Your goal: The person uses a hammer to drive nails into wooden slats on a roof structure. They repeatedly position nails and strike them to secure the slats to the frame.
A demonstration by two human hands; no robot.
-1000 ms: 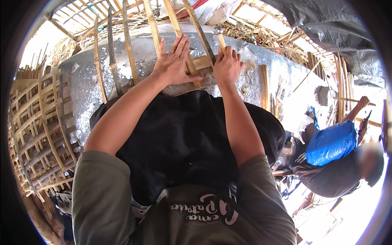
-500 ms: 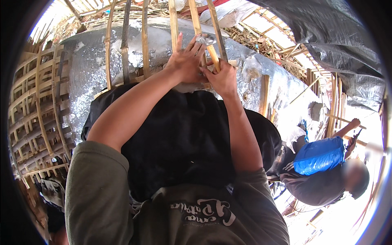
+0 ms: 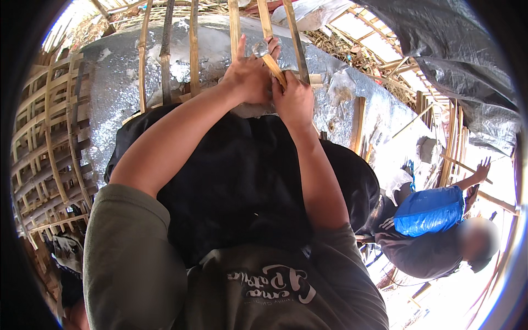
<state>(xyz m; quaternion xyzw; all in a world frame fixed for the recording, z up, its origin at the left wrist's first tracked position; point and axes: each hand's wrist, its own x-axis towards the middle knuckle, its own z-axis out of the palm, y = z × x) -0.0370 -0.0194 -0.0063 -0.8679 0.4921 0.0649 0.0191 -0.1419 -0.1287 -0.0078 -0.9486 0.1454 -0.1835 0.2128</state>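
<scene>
A hammer with a pale wooden handle (image 3: 275, 71) is gripped in my right hand (image 3: 295, 102), its metal head smeared and tilted up to the left. Beside it, my left hand (image 3: 247, 77) lies over the bamboo slats (image 3: 235, 27), fingers stretched and apart. One finger points up along a slat; others are partly behind the hammer head. Whether a small thing sits under those fingers cannot be made out. Black cloth (image 3: 236, 181) covers my lap just below both hands.
Beneath the slats lies a silvery grey sheet (image 3: 121, 82). Woven bamboo lattice (image 3: 49, 148) stands at the left, and a dark plastic sheet (image 3: 440, 49) hangs upper right. A co-worker (image 3: 418, 253) sits at the right near a blue bag (image 3: 429, 212), one arm outstretched.
The hammer has swung left and tipped over toward my left hand, with my right hand shifting slightly left. The co-worker's hand has opened, fingers now spread.
</scene>
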